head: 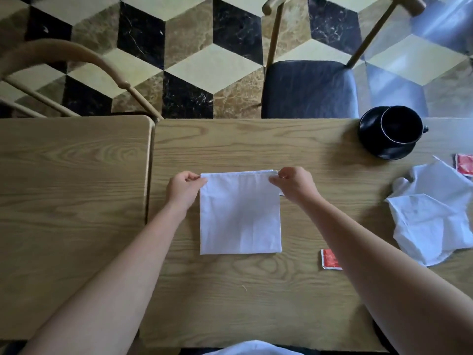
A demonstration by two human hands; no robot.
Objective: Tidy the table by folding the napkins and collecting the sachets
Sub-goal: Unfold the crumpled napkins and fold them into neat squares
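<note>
1. While both hands sit at the far edge of the folded napkin (pixel 240 213), left hand (pixel 183 188) pinches its far-left corner and right hand (pixel 294 183) pinches its far-right corner, fingers curled narrow on the cloth.
2. Folded napkin: 1, white, flat, roughly square, on the middle of the wooden table (pixel 256 290).
3. Crumpled napkins (pixel 432 213): heap at the right, looks like 2, exact count unclear.
4. Red sachets: 2 visible. One sachet (pixel 330 259) lies near the folded napkin's near-right corner, partly under the right forearm; second sachet (pixel 464 163) sits at the right frame edge, touching the heap.
5. Black cup (pixel 400 125) on black saucer (pixel 368 142): 1 each, far right.
6. Second table (pixel 71 175) abuts on the left.
7. Chairs: 2 beyond the tables.
</note>
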